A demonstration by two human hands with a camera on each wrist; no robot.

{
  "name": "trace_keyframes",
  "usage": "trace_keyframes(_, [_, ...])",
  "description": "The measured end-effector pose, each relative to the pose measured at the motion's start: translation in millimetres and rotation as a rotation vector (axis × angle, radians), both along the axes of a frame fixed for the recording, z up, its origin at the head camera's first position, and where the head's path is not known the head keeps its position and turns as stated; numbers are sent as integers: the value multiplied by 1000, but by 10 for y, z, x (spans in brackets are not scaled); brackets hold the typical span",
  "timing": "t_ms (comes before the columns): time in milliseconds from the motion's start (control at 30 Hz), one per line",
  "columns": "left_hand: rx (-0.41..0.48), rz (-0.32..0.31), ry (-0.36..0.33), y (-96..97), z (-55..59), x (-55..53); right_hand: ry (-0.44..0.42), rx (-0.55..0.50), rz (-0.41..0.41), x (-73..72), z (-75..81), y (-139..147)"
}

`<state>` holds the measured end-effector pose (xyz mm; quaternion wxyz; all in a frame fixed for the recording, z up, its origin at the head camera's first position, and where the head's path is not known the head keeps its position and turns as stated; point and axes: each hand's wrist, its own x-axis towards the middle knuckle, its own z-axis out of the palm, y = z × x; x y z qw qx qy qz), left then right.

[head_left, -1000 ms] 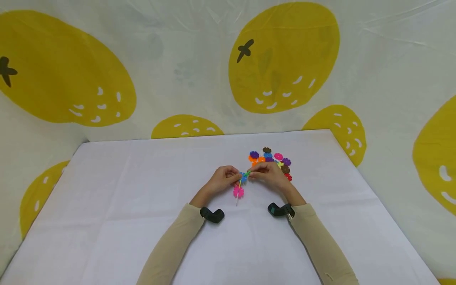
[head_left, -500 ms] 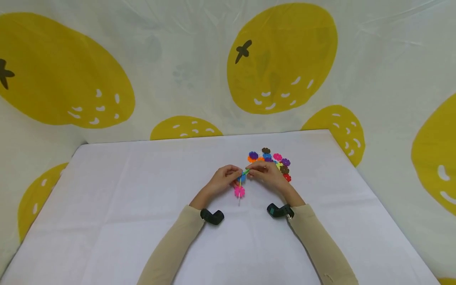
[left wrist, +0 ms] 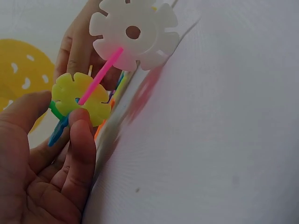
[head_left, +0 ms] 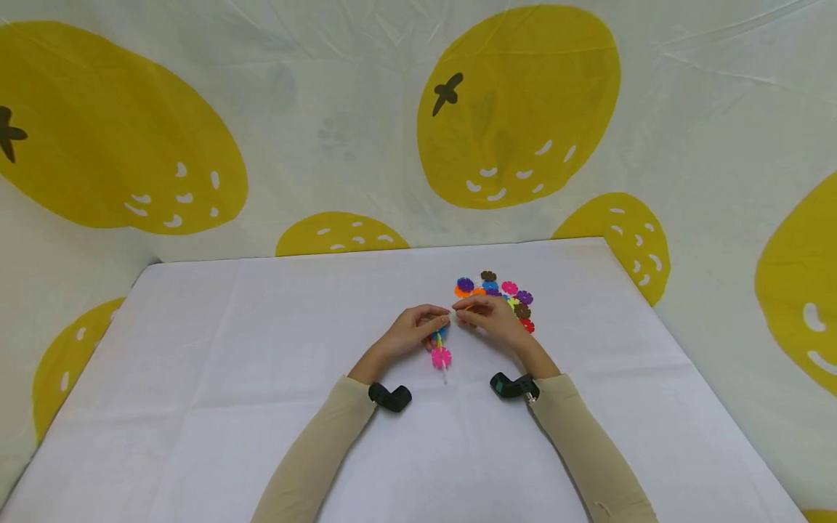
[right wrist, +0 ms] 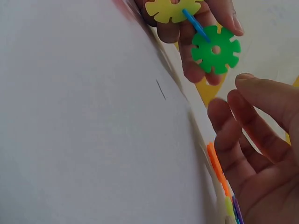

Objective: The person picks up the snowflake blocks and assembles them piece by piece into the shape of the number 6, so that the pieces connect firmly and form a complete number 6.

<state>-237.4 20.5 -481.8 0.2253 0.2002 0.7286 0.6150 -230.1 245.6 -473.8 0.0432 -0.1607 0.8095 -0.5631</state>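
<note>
A chain of flower-shaped snap discs hangs from my left hand (head_left: pixel 413 328), whose thumb and fingers pinch its upper end. In the left wrist view the chain shows a white disc (left wrist: pixel 161 28), an edge-on pink disc (left wrist: pixel 100 77), a yellow disc (left wrist: pixel 91 93) and an edge-on blue disc (left wrist: pixel 58 130). The end piece, a green disc (right wrist: pixel 224 56), lies against the left fingers in the right wrist view. My right hand (head_left: pixel 492 317) is just right of the chain, its fingers loosely curled, thumb and fingertips close together, with nothing visible between them and a small gap from the green disc.
Several loose discs lie in a pile behind and beside the right hand, among them a pink disc (head_left: pixel 509 288), a purple disc (head_left: pixel 525 297) and a brown disc (head_left: pixel 488 276). A white cloth (head_left: pixel 261 349) covers the table. A fruit-patterned curtain (head_left: pixel 366 131) rises behind it.
The right fingers, earlier pinching the green disc, have let go of it. The chain has turned in the left hand, and its lower pink and white end has swung slightly right and nearer.
</note>
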Motion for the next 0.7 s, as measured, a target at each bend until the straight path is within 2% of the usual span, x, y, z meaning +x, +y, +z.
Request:
trace_keyframes(133, [2,14,6,-10,-12,-3,7,67,-115,1,12,41])
trace_keyframes(267, [10,22,19,-22,-25,-19,18,137,-191,-28,-12,65])
trace_keyframes(533, [-9,-1,10,-56,-35,7,4,277,-253,-41,-65,41])
trace_keyframes(700, [-5,-8,14,-55,-33,-8,47,360,-273,-74,-37,22])
